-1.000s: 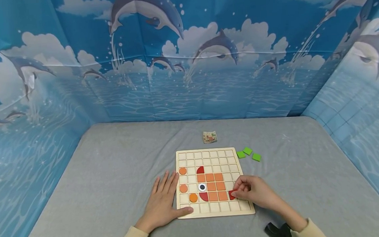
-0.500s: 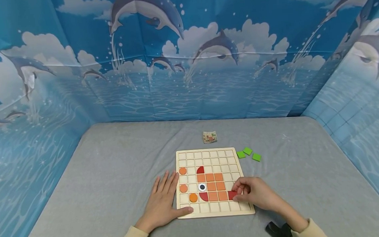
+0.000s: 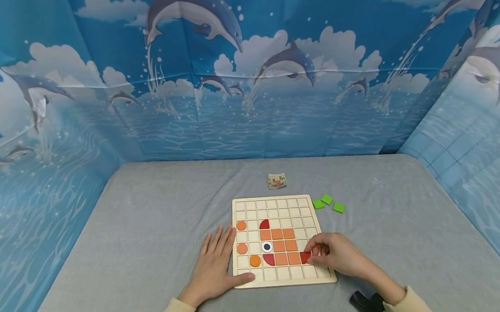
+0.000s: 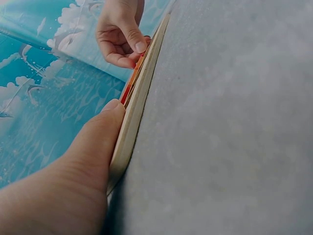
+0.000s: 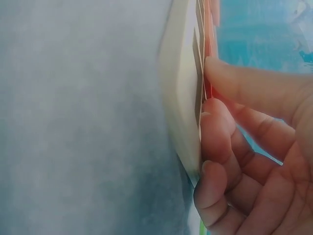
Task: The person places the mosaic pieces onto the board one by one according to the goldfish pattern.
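Observation:
A wooden grid board (image 3: pixel 285 282) lies on the grey cloth, with orange square tiles (image 3: pixel 278 246) forming a block in its middle. My left hand (image 3: pixel 214 262) lies flat with spread fingers at the board's left edge, its thumb resting on the near left corner. At the right end of the lowest orange row, my right hand (image 3: pixel 337 254) pinches a red tile (image 3: pixel 305 257) between thumb and forefinger; the fingertips partly cover it. The tile sits at a cell of the grid. In the right wrist view, the right thumb (image 5: pixel 244 85) touches red at the board's surface.
Green square tiles (image 3: pixel 338 208) lie beside the board's far right corner. A small picture card (image 3: pixel 277 180) is behind the board. Orange discs (image 3: pixel 241 225), red quarter-round pieces (image 3: pixel 269 259) and an eye disc (image 3: pixel 267 246) sit in cells. A dolphin-print curtain (image 3: pixel 248 127) surrounds the table.
The red tile has shifted slightly left and turned into line with the orange row. My right fingers moved a little left with it. My left hand has stayed put.

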Motion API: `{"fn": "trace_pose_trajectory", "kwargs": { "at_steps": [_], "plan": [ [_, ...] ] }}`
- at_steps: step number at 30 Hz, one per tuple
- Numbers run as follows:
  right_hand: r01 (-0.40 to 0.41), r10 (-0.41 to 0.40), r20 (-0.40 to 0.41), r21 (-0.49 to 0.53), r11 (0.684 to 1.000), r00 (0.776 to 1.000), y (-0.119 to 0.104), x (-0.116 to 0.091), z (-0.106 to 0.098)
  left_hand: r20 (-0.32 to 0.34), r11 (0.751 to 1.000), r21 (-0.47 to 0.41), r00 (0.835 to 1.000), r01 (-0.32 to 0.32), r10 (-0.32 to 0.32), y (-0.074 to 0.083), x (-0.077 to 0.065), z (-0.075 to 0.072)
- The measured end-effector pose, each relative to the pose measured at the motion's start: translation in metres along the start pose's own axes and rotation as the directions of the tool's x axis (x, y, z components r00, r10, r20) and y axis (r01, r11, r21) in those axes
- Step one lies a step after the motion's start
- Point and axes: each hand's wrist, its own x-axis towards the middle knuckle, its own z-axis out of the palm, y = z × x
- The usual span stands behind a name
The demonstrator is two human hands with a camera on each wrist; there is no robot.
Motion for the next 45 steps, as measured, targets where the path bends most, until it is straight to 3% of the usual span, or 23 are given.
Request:
{"fn": "trace_pose_trajectory", "kwargs": {
  "at_steps": [20,27,33,39,45],
  "plan": [
    [0.048,-0.047,0.018,-0.034,0.998,0.999,-0.003,0.002,-0.001,0.007,1.000,-0.009,1.000,0.010,-0.010,0.001,-0.001,-0.001],
    [0.091,-0.091,0.032,0.016,0.996,0.995,0.003,0.010,-0.008,0.003,1.000,-0.017,1.000,0.011,-0.011,0.001,0.000,-0.001],
    [0.031,-0.033,-0.071,-0.029,0.999,0.997,0.017,0.025,-0.021,-0.007,1.000,-0.030,1.000,0.002,-0.002,0.003,0.000,-0.002],
    [-0.016,-0.012,-0.224,-0.122,0.992,0.974,0.029,0.042,-0.038,0.007,1.000,-0.018,1.000,0.013,-0.013,0.002,0.000,-0.002],
    [-0.035,-0.013,-0.251,-0.188,0.981,0.968,0.038,0.054,-0.049,0.010,1.000,-0.016,1.000,0.012,-0.011,0.002,0.000,-0.002]
  ]
}}
